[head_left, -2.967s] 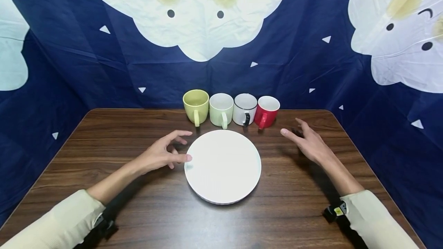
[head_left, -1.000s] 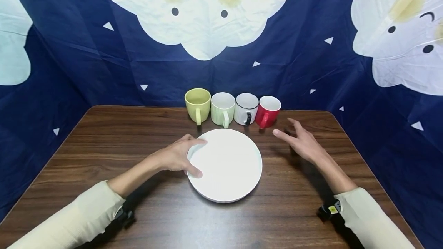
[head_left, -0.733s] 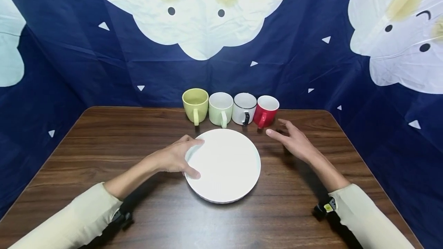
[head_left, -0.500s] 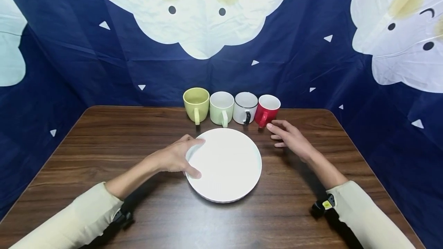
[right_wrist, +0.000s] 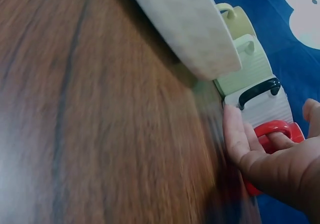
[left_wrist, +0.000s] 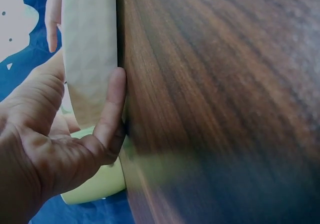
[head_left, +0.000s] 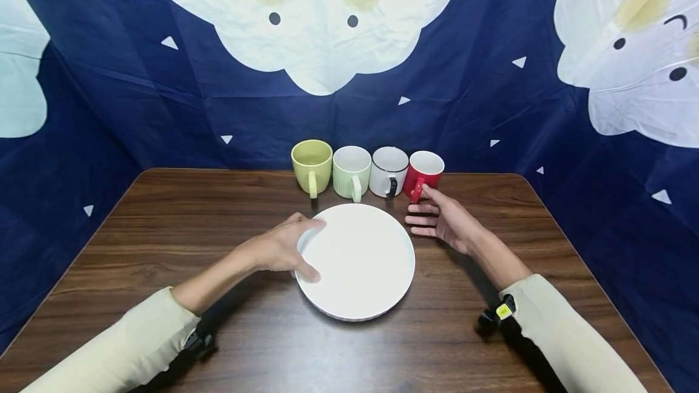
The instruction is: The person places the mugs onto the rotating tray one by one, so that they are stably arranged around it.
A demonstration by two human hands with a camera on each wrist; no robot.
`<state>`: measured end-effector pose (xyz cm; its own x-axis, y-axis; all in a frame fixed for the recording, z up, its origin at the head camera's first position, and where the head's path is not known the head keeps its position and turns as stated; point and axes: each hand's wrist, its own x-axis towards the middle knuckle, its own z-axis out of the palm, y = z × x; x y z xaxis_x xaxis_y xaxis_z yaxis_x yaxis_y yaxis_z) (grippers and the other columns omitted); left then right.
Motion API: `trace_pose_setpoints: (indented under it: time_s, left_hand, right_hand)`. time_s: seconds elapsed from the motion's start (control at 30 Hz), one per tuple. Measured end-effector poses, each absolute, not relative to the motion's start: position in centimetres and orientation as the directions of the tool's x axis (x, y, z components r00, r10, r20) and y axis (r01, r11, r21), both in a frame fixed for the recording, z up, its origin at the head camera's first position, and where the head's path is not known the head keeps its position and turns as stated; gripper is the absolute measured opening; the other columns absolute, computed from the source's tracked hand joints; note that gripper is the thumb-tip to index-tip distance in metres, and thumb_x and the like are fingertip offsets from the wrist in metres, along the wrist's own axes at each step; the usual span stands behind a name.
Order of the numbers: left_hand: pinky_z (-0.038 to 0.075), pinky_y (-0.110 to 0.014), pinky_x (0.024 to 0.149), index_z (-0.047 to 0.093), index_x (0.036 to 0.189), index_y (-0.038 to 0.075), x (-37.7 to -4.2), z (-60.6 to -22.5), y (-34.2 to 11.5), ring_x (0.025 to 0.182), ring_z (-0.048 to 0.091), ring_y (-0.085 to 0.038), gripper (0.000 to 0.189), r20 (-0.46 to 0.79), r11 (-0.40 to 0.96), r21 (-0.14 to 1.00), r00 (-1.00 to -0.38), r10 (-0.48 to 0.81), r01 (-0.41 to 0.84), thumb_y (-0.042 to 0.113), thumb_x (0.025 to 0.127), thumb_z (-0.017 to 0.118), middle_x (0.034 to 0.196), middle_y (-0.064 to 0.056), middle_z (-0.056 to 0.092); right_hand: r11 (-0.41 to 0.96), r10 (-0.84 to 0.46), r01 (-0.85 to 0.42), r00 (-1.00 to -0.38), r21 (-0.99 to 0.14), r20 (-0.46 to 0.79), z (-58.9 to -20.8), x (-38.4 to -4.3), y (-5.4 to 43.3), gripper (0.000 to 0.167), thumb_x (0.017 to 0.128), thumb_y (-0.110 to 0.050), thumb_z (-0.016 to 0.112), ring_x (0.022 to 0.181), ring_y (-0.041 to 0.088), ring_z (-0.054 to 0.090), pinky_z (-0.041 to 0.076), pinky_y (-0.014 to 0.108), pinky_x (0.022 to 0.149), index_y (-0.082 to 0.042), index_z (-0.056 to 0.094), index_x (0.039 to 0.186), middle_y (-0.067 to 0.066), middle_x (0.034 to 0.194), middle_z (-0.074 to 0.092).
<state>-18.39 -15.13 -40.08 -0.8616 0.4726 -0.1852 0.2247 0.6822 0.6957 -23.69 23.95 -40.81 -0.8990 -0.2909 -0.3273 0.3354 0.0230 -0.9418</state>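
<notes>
Round white dish with faceted side wall point(head_left: 357, 262): at the left hand point(head_left: 281, 246), which grips its edge, thumb and finger over the rim. Glossy red mug point(head_left: 432, 178): at the right hand point(head_left: 450, 217), digits touching its handle, fingers loosely extended. Leftward of that hand: white ribbed black-handled mug point(head_left: 380, 182), pale green ribbed mug point(head_left: 345, 181), yellow-green smooth mug point(head_left: 302, 174). Brown wood-grain table point(head_left: 349, 356) under both hands; blue cloud-printed cloth point(head_left: 469, 90) beyond.

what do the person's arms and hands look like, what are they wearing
The left hand and right hand are ungloved. The left cream cloth sleeve and right cream cloth sleeve end in plain cuffs. A small black left device and black right device sit by the cuffs, the right one with a bright yellow label.
</notes>
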Motion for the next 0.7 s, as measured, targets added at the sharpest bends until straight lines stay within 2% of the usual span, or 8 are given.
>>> trace_pose_setpoints:
  time_s: [0.13, 0.3, 0.37, 0.43, 0.57, 0.7]
  left_hand:
    - [0.065, -0.031, 0.083, 0.053, 0.165, 0.003, -18.32, -40.11, -15.06, 0.126, 0.061, -0.036, 0.118, -0.191, 0.668, 0.715, -0.861, 0.471, 0.207, 0.018, 0.062, 0.109, 0.144, -0.025, 0.055]
    - [0.062, -0.039, 0.101, 0.055, 0.165, 0.004, -18.44, -40.28, -15.07, 0.125, 0.061, -0.033, 0.118, -0.184, 0.679, 0.702, -0.866, 0.465, 0.216, 0.020, 0.061, 0.109, 0.141, -0.022, 0.057]
    - [0.057, -0.042, 0.109, 0.055, 0.165, 0.005, -18.54, -40.37, -15.05, 0.126, 0.061, -0.033, 0.118, -0.183, 0.688, 0.691, -0.868, 0.462, 0.221, 0.022, 0.061, 0.110, 0.141, -0.021, 0.058]
    - [0.058, -0.045, 0.111, 0.055, 0.165, 0.005, -18.53, -40.34, -15.05, 0.126, 0.061, -0.033, 0.118, -0.186, 0.689, 0.691, -0.868, 0.461, 0.219, 0.022, 0.062, 0.110, 0.142, -0.021, 0.057]
    - [0.062, -0.039, 0.101, 0.054, 0.165, 0.005, -18.49, -40.29, -15.07, 0.127, 0.060, -0.034, 0.118, -0.200, 0.685, 0.700, -0.865, 0.461, 0.203, 0.020, 0.063, 0.109, 0.144, -0.023, 0.056]
    - [0.062, -0.031, 0.092, 0.053, 0.166, 0.006, -18.58, -40.25, -15.10, 0.128, 0.059, -0.036, 0.118, -0.214, 0.683, 0.705, -0.862, 0.460, 0.190, 0.020, 0.063, 0.109, 0.146, -0.024, 0.054]
  right_hand:
    - [-0.044, -0.302, 0.350, -0.898, -0.936, -0.321, -40.81, -23.74, 23.74, 0.076, 0.119, -0.057, 0.045, 0.116, 0.021, 0.078, 0.069, 0.035, 0.101, -0.005, 0.031, 0.173, 0.020, 0.152, 0.059]
    - [-0.094, -0.296, 0.358, -0.901, -0.929, -0.318, -40.94, -23.83, 23.55, 0.076, 0.120, -0.055, 0.047, 0.113, 0.020, 0.080, 0.069, 0.034, 0.100, -0.001, 0.035, 0.173, 0.023, 0.149, 0.061]
    - [-0.103, -0.284, 0.364, -0.903, -0.926, -0.323, -40.91, -23.83, 23.51, 0.073, 0.120, -0.053, 0.047, 0.111, 0.021, 0.080, 0.069, 0.034, 0.100, -0.001, 0.039, 0.169, 0.026, 0.152, 0.058]
    - [-0.102, -0.267, 0.375, -0.903, -0.921, -0.338, -40.85, -23.76, 23.48, 0.066, 0.120, -0.052, 0.047, 0.110, 0.021, 0.080, 0.070, 0.035, 0.099, -0.002, 0.044, 0.163, 0.027, 0.152, 0.056]
    - [-0.092, -0.230, 0.394, -0.902, -0.915, -0.365, -40.71, -23.48, 23.63, 0.048, 0.121, -0.051, 0.045, 0.110, 0.023, 0.079, 0.071, 0.037, 0.097, -0.008, 0.054, 0.141, 0.026, 0.149, 0.052]
    - [-0.068, -0.194, 0.375, -0.914, -0.925, -0.356, -40.62, -23.17, 23.99, 0.043, 0.122, -0.049, 0.044, 0.107, 0.022, 0.080, 0.071, 0.036, 0.094, -0.009, 0.056, 0.132, 0.025, 0.141, 0.056]
